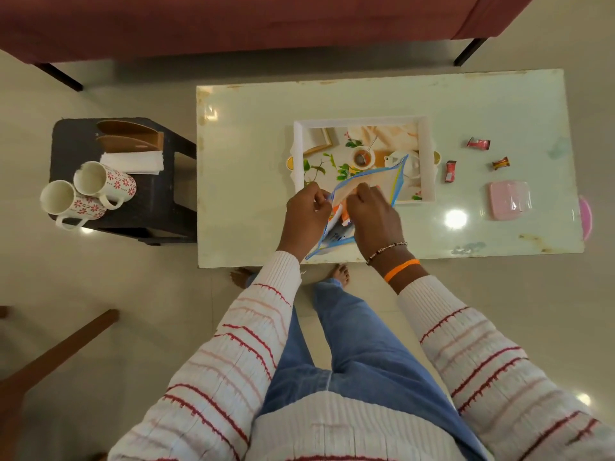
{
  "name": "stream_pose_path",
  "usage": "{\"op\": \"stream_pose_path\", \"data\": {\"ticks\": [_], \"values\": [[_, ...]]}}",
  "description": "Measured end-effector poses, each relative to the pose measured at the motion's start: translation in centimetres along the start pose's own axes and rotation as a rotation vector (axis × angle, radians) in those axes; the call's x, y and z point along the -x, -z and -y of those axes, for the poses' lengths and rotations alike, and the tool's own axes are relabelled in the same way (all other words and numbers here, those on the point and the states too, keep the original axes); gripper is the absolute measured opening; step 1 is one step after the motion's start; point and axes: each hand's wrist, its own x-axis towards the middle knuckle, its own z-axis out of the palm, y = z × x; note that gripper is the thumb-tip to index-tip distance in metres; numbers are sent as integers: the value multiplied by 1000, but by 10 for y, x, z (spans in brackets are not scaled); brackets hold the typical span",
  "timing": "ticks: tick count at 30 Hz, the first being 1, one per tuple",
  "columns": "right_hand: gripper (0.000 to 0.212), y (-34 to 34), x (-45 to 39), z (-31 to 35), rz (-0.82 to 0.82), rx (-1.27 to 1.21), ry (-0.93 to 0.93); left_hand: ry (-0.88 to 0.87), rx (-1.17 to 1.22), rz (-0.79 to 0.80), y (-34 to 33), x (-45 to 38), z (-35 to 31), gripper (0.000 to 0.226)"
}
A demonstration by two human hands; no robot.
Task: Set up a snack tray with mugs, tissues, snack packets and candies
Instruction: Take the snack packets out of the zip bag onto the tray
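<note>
A white tray (428,151) with a printed tea picture lies on the pale table (253,134). Over its near edge I hold a clear zip pouch (376,183) with blue edging and orange snack packets inside. My left hand (304,211) pinches the pouch's left edge. My right hand (372,216) reaches with curled fingers into its mouth, on the packets. Three wrapped candies (478,143) (450,171) (501,163) lie right of the tray. Two white mugs (103,183) (71,204) with red flowers and a stack of tissues (133,161) sit on a dark stool (156,207) at the left.
A pink lidded box (509,199) rests at the table's right end, with a pink round object (585,217) past the edge. Wooden pieces (128,136) lie behind the tissues. A maroon sofa (233,21) runs along the far side. My bare feet stand at the table's near edge.
</note>
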Motion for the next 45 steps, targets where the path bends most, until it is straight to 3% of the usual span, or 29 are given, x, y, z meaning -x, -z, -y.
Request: {"op": "stream_pose_path", "data": {"ticks": [2, 4, 7, 11, 14, 16, 23, 29, 34, 38, 45], "values": [[21, -15, -9, -2, 231, -87, -147, -19, -13, 4, 0, 1, 0, 37], [37, -29, -24, -8, 426, -192, -333, -39, -16, 5, -1, 3, -1, 38], [53, -39, -48, -18, 516, -360, -614, -41, -3, 5, -2, 8, -3, 37], [35, -45, -57, -23, 584, -399, -599, -23, 14, -3, -5, 16, -8, 17], [35, -46, -57, -19, 643, -399, -491, -34, 31, -72, -5, 23, -10, 22], [39, -51, -57, -18, 629, -483, -522, -40, 9, -108, -4, 27, -10, 25], [29, -57, -57, -8, 328, -522, -443, -75, -72, -95, -8, 23, 2, 19], [25, -34, -46, -33, 73, -421, -521, -3, -103, -44, -36, 6, 1, 16], [23, 2, -17, -77, -268, -680, -527, 27, -170, 22, -63, -12, -12, 15], [21, 25, -2, -127, -515, -764, -650, 31, -189, 81, -83, -23, -22, 19], [25, 12, -24, -204, -607, -724, -858, 47, -264, 129, -110, -35, -20, 22]]}}
